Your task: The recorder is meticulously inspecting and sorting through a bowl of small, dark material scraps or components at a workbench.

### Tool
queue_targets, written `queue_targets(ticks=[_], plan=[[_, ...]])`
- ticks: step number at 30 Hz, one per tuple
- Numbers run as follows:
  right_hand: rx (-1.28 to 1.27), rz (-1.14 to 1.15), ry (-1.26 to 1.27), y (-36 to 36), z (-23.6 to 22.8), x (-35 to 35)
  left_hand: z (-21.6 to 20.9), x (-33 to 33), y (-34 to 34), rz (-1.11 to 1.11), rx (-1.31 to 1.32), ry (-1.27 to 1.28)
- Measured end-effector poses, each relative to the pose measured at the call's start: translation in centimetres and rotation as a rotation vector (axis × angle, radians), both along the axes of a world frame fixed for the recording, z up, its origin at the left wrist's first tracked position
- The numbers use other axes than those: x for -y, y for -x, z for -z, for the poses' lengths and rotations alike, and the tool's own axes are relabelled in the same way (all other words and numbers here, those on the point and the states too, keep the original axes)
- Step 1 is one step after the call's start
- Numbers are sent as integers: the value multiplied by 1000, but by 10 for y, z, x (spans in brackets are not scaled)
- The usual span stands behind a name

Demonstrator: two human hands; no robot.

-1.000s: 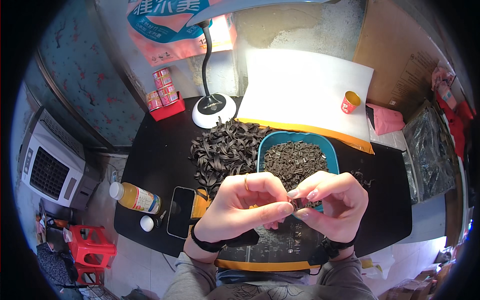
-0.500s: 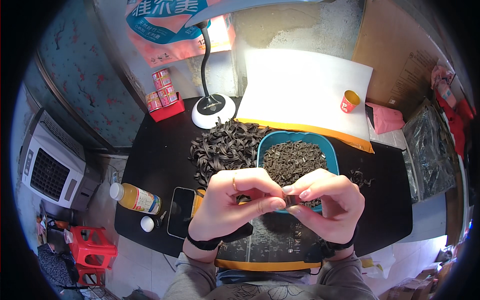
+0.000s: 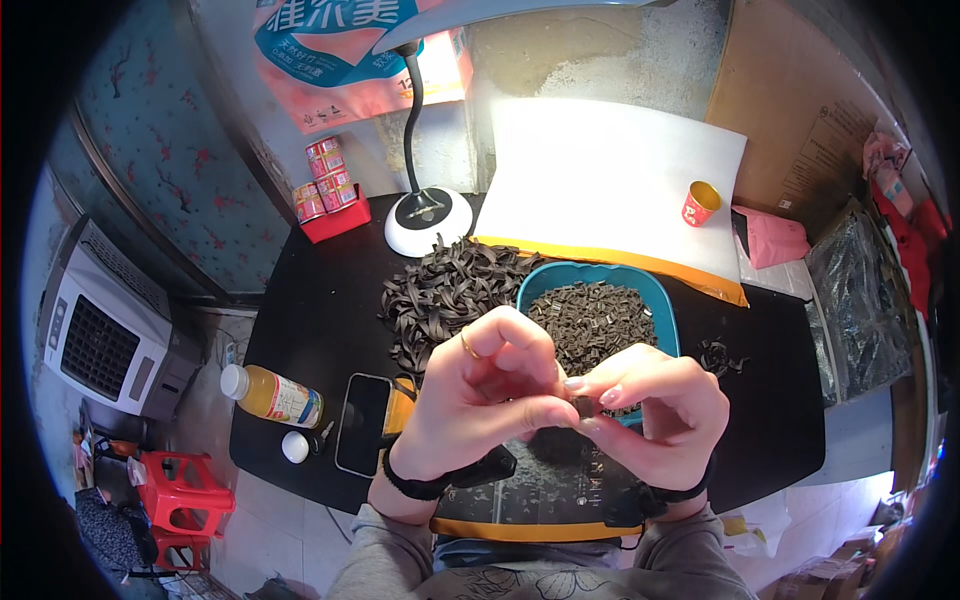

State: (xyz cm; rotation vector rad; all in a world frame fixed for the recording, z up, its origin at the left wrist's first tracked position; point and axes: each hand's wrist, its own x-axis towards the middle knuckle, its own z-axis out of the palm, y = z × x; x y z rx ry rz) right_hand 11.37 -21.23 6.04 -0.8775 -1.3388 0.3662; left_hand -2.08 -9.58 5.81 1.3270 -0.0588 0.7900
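The right hand [image 3: 665, 415] clamps a dark piece [image 3: 585, 406], presumably steadying it; whether the left hand [image 3: 475, 405] grips, I cannot tell. A basin [image 3: 664, 318] sits handily beyond their fingers.

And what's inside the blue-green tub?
The tub holds small dark pieces, a few shiny. The left hand and right hand partly hide its near side; anything under the top layer is covered.

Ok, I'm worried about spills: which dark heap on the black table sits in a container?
The heap of small dark pieces, inside the teal squarish bowl; the heap of flat black strips and the small dark pile at right lie outside it.
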Motion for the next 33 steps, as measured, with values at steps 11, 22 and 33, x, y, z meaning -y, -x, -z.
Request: queue_targets(ticks=[11, 22, 33], plan=[[44, 24, 37, -4, 2, 2, -5, 4, -1, -15, -7, -42], [-18, 35, 70, 3, 3, 5, -4, -6, 3, -105, -18, -406], [12, 80, 78, 1, 0, 7, -4, -9, 4, 63, 78, -391]])
